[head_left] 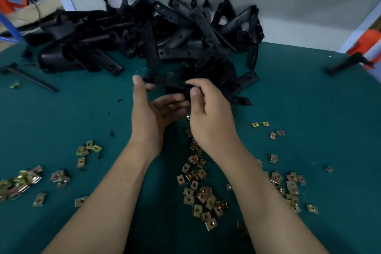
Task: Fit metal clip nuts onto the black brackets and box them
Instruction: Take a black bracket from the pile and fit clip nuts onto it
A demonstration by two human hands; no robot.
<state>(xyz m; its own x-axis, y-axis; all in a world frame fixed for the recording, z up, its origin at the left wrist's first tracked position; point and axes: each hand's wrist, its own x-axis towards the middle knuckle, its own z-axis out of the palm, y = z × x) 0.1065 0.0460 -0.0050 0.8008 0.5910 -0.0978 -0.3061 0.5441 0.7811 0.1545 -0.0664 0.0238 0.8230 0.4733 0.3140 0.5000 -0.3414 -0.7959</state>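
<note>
the right hand (208, 117) has its thumb and forefinger pinched on a black bracket (177, 87), just in front of the body at about 12 o'clock from the wrists; the part is dark against the heap behind it, so its exact outline is hard to make out. the left hand (152, 113) is beside it with thumb raised and fingers loosely straight, palm turned toward the right hand, fingertips reaching under the bracket, though i cannot tell if they touch it. a small shiny bit shows just below the right hand's thumb side, possibly a nut, too small to be sure. the pile of brackets (165, 33) lies farther off at 12 o'clock against the white wall, large and tangled, and none of those that show plainly carries a nut. loose clip nuts (202, 192) lie scattered on the green table (82, 109), thickest at 6 o'clock between the forearms, with more at 8 o'clock and 4 o'clock. no box is in view and no finished bracket can be picked out, so the job looks mostly ahead: this bracket probably awaits its nut, and the heap and the boxing are left to do
</note>
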